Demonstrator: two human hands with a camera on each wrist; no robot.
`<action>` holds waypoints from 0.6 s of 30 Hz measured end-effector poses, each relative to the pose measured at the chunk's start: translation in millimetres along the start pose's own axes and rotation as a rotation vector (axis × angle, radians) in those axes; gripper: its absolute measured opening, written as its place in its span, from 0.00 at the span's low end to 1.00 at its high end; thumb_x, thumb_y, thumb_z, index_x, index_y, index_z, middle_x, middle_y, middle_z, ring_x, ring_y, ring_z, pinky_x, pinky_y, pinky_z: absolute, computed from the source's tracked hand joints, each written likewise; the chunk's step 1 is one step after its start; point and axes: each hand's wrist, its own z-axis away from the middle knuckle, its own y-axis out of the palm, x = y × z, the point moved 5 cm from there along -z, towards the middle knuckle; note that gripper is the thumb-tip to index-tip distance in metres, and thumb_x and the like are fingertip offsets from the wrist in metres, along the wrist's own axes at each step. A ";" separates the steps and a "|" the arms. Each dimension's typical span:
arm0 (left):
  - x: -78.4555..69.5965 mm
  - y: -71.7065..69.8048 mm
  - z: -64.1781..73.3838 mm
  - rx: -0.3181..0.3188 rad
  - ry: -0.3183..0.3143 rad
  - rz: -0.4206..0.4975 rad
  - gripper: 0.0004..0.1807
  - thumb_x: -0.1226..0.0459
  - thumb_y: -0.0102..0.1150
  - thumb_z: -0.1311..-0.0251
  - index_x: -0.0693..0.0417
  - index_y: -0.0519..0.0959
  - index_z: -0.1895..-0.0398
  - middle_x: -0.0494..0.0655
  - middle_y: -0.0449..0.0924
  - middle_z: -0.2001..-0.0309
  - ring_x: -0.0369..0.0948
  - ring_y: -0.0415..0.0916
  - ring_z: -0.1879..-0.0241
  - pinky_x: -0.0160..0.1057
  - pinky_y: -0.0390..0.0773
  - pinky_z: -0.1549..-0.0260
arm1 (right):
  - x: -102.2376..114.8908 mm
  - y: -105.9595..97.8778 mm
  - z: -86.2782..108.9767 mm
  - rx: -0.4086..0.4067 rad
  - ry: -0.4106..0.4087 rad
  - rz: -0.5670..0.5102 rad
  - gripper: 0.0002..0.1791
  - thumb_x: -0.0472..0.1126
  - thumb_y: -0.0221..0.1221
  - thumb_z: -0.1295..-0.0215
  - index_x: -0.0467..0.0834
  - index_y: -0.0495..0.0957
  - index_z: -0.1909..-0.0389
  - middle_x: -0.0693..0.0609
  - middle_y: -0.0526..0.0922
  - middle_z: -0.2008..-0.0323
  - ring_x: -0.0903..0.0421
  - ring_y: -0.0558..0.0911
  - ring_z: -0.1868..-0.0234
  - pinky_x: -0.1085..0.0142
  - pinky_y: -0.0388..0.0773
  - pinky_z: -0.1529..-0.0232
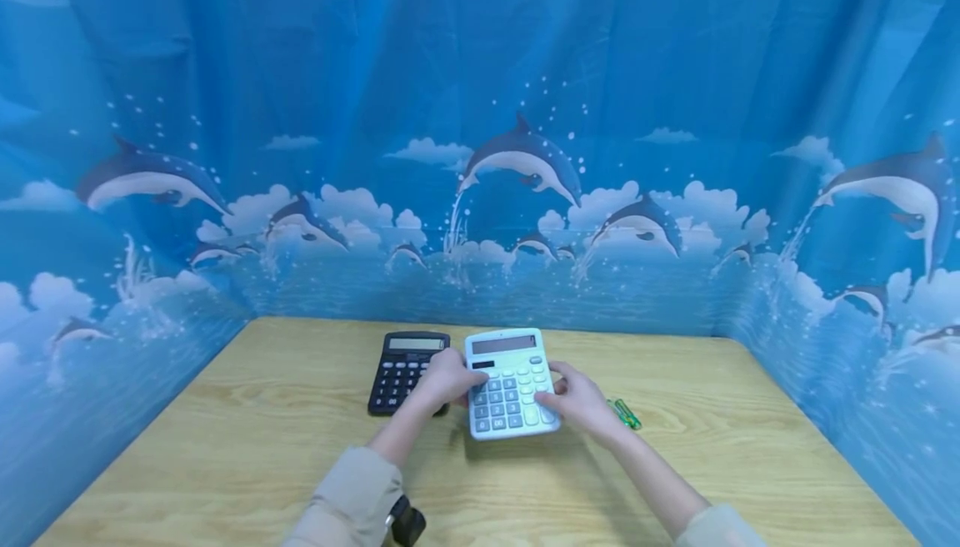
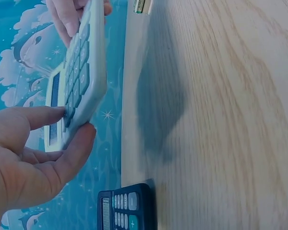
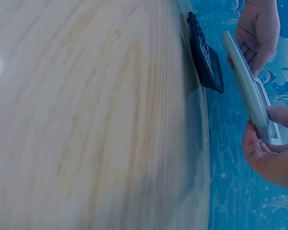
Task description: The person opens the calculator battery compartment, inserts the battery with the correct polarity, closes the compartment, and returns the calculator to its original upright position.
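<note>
White calculator (image 1: 512, 387) (held aloft), gripped by left hand (image 1: 447, 378) and right hand (image 1: 579, 399), black calculator (image 1: 399, 373) nearby

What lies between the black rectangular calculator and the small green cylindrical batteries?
In the head view: the white rectangular calculator, with the left hand and right hand gripping its sides.

Left hand (image 1: 444, 378) and right hand (image 1: 583, 401) pinching, thumbs (image 1: 476, 378) on top, fingers (image 2: 79, 152) curled underneath, forearms (image 1: 654, 476) converging
</note>
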 end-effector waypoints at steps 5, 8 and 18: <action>0.6 2.4 -0.5 0.017 -0.002 0.020 0.13 0.62 0.63 0.48 0.65 0.76 0.67 0.51 0.77 0.76 0.42 0.77 0.80 0.40 0.80 0.75 | -3.0 -3.8 1.4 0.000 0.087 -0.192 0.28 0.33 0.63 0.46 0.25 0.68 0.46 0.45 0.81 0.67 0.54 0.80 0.69 0.63 0.79 0.67; 0.6 3.5 -1.1 0.033 0.002 0.040 0.13 0.62 0.63 0.47 0.66 0.76 0.66 0.52 0.77 0.75 0.42 0.77 0.79 0.39 0.80 0.75 | -2.8 -6.4 2.0 0.016 0.125 -0.284 0.24 0.32 0.62 0.46 0.24 0.70 0.49 0.43 0.82 0.66 0.53 0.82 0.68 0.61 0.79 0.65; 3.7 6.3 -2.4 0.087 -0.010 0.073 0.16 0.64 0.62 0.46 0.69 0.75 0.60 0.53 0.78 0.73 0.43 0.79 0.77 0.39 0.81 0.72 | -2.4 -5.2 4.6 0.104 0.113 -0.313 0.17 0.34 0.62 0.45 0.25 0.73 0.58 0.45 0.82 0.71 0.54 0.81 0.73 0.63 0.80 0.68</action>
